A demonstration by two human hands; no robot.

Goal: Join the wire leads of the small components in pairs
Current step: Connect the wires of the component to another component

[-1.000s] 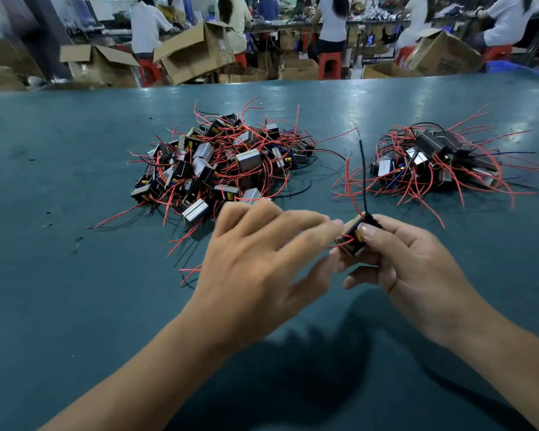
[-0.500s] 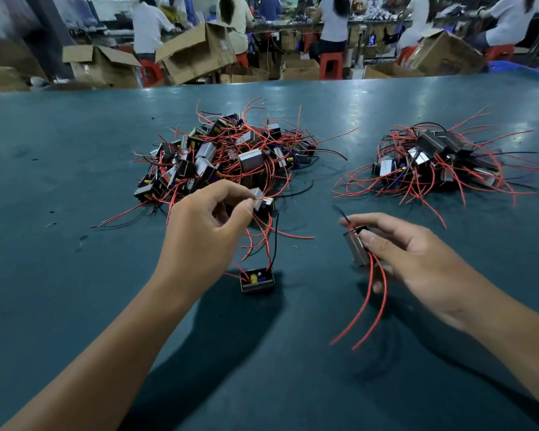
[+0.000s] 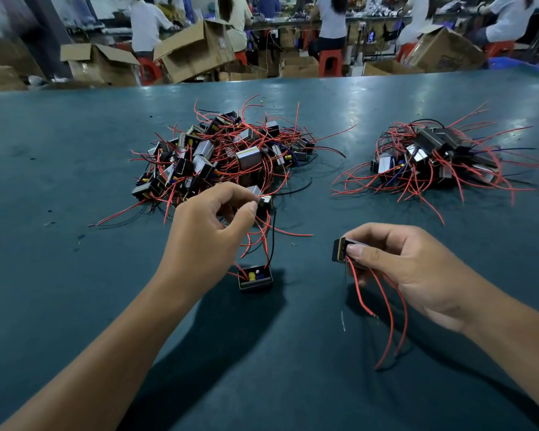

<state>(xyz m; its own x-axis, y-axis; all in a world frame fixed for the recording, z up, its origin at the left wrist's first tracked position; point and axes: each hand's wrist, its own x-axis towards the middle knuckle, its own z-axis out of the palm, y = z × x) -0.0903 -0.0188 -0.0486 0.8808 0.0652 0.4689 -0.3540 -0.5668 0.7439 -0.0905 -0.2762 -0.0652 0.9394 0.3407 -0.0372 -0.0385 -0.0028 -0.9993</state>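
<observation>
My left hand [image 3: 209, 231] pinches the red and black leads of a small black component [image 3: 255, 277], which hangs by those wires just above the green table [image 3: 75, 290]. My right hand [image 3: 395, 269] grips another small black component [image 3: 339, 250] between thumb and fingers; its red leads [image 3: 386, 315] trail down toward the table. A large pile of the same components with red wires [image 3: 224, 157] lies behind my left hand. A smaller pile [image 3: 436, 157] lies at the back right.
Beyond the table's far edge stand open cardboard boxes [image 3: 196, 51], red stools [image 3: 330, 62] and several seated people at a bench. A small white scrap [image 3: 343, 320] lies on the table near the right hand's wires.
A second ago both hands met at one component. The left hand then moved to the big pile and lifted a second component by its wires; the right hand keeps the first one, its leads hanging.
</observation>
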